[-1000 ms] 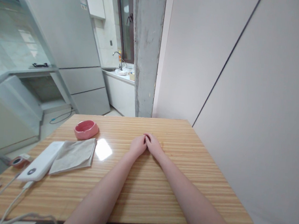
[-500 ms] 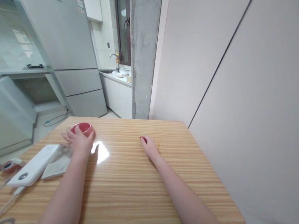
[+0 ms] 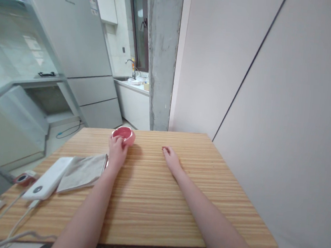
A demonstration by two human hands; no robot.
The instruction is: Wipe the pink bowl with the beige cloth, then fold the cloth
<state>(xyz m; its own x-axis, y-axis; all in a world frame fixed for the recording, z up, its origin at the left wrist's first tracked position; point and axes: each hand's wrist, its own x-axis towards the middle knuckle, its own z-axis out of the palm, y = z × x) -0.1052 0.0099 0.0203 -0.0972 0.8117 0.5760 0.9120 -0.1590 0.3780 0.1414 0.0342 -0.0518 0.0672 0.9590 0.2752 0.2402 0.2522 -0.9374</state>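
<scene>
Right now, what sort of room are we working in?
Most likely a home kitchen or dining corner: a tall fridge stands left, a counter with a sink tap lies behind, and the wooden table sits against the wall.

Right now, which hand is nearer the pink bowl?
Left. The left hand grips the pink bowl at its near rim; the right hand rests flat on the table, apart to the bowl's right.
</scene>
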